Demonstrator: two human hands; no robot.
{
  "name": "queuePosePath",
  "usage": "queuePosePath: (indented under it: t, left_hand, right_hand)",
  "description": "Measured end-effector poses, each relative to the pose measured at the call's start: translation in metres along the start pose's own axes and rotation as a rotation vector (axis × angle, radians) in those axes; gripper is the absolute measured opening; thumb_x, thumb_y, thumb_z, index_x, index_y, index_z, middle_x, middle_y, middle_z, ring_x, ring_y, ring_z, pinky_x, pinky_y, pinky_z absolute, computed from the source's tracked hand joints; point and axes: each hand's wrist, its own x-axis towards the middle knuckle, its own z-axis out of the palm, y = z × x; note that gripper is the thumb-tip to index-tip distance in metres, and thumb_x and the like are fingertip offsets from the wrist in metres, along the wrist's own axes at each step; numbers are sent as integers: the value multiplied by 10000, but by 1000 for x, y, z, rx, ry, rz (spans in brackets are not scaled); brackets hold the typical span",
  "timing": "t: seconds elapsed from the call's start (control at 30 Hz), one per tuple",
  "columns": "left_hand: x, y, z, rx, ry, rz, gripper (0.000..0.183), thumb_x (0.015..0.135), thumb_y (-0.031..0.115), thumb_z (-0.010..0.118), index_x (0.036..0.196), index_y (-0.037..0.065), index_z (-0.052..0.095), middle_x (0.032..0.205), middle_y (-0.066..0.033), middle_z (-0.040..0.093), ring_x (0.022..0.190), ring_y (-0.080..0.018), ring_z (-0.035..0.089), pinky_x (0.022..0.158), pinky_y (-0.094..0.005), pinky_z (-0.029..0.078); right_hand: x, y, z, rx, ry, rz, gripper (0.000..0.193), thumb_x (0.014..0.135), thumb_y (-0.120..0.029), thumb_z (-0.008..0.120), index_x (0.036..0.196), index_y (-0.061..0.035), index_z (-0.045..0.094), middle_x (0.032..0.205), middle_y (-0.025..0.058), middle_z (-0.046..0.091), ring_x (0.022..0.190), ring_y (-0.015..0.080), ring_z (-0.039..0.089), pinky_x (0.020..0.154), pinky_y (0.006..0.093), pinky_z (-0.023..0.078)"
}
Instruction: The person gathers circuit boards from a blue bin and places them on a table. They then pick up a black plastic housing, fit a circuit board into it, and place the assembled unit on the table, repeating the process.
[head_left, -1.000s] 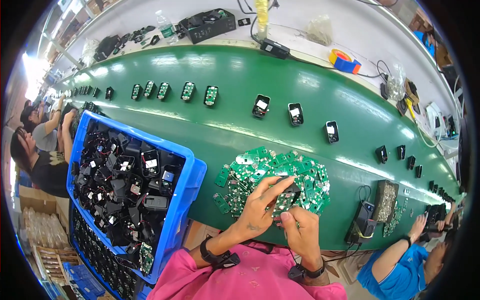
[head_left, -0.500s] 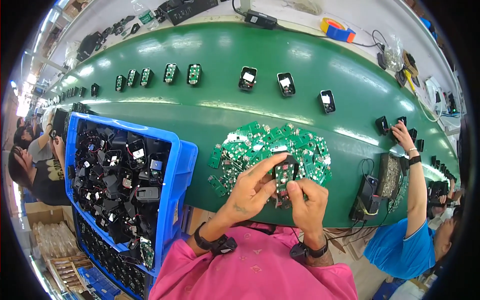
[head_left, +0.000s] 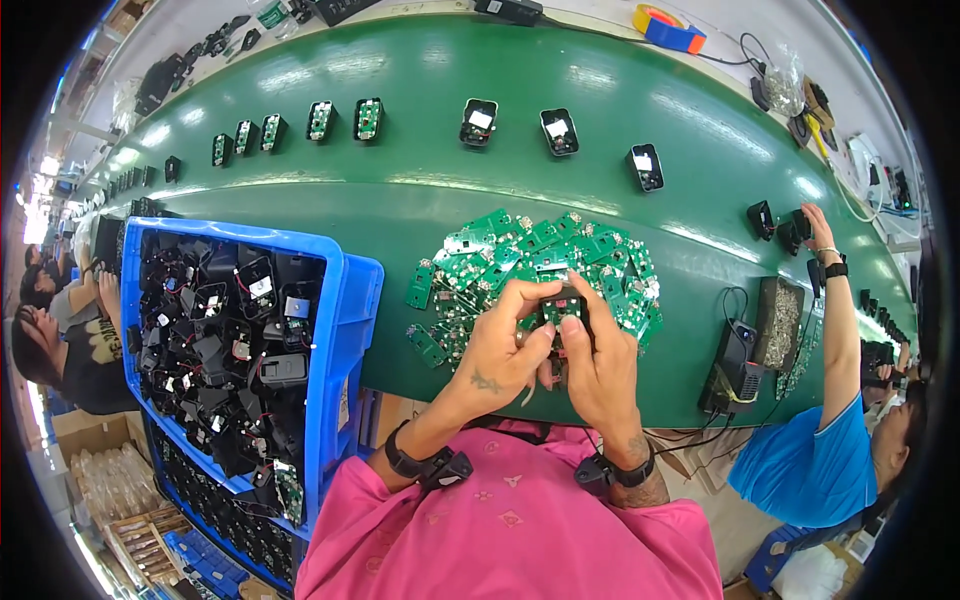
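Observation:
In front of my chest I hold a small black plastic housing [head_left: 561, 293] with a green circuit board [head_left: 562, 309] set in it. My left hand [head_left: 500, 352] grips its left side, fingers curled round the top and thumb near the board. My right hand [head_left: 601, 368] closes on the other side, its thumb pressing on the board face. Both hands cover much of the housing, including its lower end. Just beyond them a heap of loose green circuit boards [head_left: 490, 262] is spread on the green work surface [head_left: 420, 190].
At my left stands a blue crate [head_left: 345, 300] full of black housings with wires. Filled housings [head_left: 368, 118] and housings with white-faced parts [head_left: 479, 122] line the far side. On the right, a co-worker's hand [head_left: 819, 229] reaches to black housings, near a black corded device [head_left: 733, 380].
My right hand has moved up and over the housing, its fingers now round the top edge and its thumb higher on the board. The co-worker's hand has shifted slightly. The view has tilted a little.

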Motion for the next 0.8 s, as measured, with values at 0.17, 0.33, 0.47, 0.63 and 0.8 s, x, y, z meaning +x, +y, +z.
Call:
queuePosePath:
  t: [0.17,0.33,0.47,0.63,0.8]
  left_hand:
    - [-3,-2,0,8,64,56,373,925,-24,500,1293,5,452,1013,-143,626,568,-129,638,468,-260,499]
    - [0,-4,-12,227,134,163,362,924,-31,513,1282,10,477,993,-127,636,525,-91,587,437,-221,461]
    - [3,-7,-45,49,169,31,382,914,-48,504,1289,18,480,957,-114,636,515,-64,556,433,-201,436]
    - [1,1,-67,10,336,40,407,896,-1,539,1299,5,482,820,-52,649,518,-76,574,452,-210,434]
    - [-2,3,-93,-161,550,84,398,964,162,553,1310,-11,460,997,-109,653,585,-98,588,487,-198,468]
  right_hand:
    - [3,6,4,-32,-67,-17,427,985,-136,511,1400,-37,492,768,148,645,610,219,616,609,334,489]
    - [19,14,16,83,-103,-18,432,983,-181,543,1394,-51,508,812,161,647,641,212,617,612,317,479]
    - [45,0,18,-193,-412,45,541,912,-138,629,1423,-50,475,1049,128,656,816,187,628,714,308,510]
    - [83,-39,35,-508,-607,-571,784,677,-97,779,1377,-34,430,1236,190,539,1132,383,524,942,430,465]
    - [169,-45,92,-705,-358,-747,685,680,-237,796,1258,-3,514,1157,184,596,1111,368,523,901,473,428]
